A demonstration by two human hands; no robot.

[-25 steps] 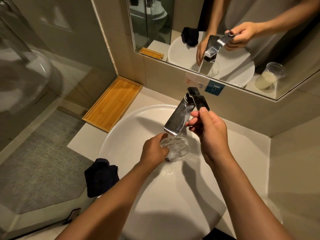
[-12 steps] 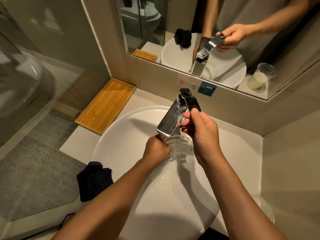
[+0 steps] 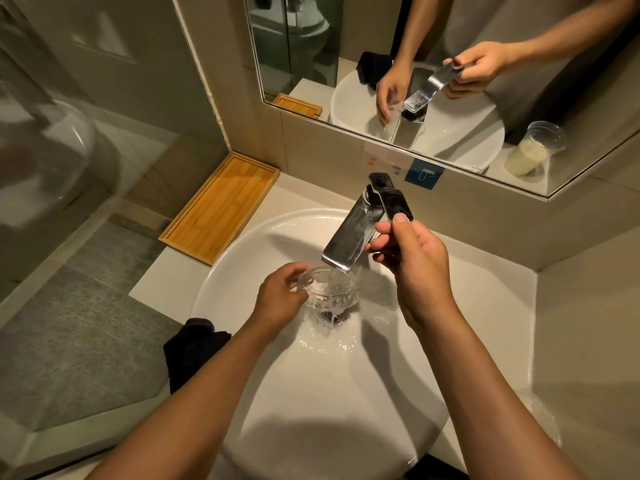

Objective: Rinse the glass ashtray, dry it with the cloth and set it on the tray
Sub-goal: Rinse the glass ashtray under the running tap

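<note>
The left hand (image 3: 282,295) grips the clear round glass ashtray (image 3: 330,289) by its left rim, fingers curled over the edge, and holds it tilted under the spout of the chrome rectangular tap (image 3: 351,239), above the drain of the white round ceramic basin (image 3: 242,258). Water runs from the spout into the ashtray, spills over its lower edge and splashes around the drain (image 3: 330,317). The right hand (image 3: 414,268) pinches the end of the flat dark tap lever (image 3: 391,200), thumb on top and fingers curled beneath it. The rectangular bamboo tray (image 3: 221,206) lies on the pale counter to the left of the basin, against the wall, well apart from the ashtray. The crumpled dark cloth (image 3: 192,348) sits on the counter at the basin's near left edge, just beside the left forearm. The wall mirror (image 3: 346,36) behind the tap reflects both hands, the tap and a clear plastic cup (image 3: 535,147) holding something pale.
</note>
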